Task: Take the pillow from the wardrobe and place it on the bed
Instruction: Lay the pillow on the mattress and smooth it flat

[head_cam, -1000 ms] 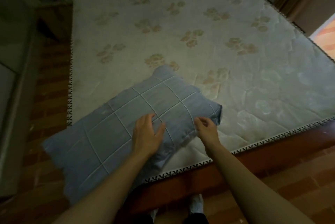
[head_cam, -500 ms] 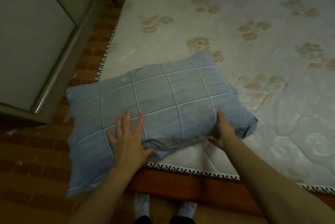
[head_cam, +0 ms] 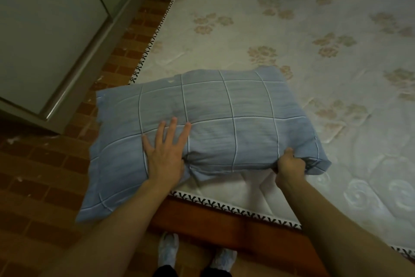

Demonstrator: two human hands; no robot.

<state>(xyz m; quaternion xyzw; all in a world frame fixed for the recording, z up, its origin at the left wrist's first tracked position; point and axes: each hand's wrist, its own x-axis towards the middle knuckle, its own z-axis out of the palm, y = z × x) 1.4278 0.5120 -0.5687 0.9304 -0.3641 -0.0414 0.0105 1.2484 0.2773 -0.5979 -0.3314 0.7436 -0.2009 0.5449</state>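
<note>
A blue pillow [head_cam: 224, 115] with a white grid pattern lies across the near left corner of the bed [head_cam: 314, 29], its left end hanging past the mattress edge over the floor. My left hand [head_cam: 165, 151] rests flat on the pillow's near left part, fingers spread. My right hand [head_cam: 289, 163] grips the pillow's near right edge, fingers curled under the fabric. The mattress is white with faded flower prints and a black-and-white trim.
The wardrobe [head_cam: 45, 29] with pale doors stands at the left, close to the bed's corner. A narrow strip of brick-patterned floor [head_cam: 40, 175] runs between them. The bed's reddish wooden frame [head_cam: 224, 225] is right before my feet [head_cam: 168, 252].
The pillow has turned to lie more square to the bed's near edge and shifted farther onto the mattress. My right hand has closed tighter on its right edge; my view has moved closer.
</note>
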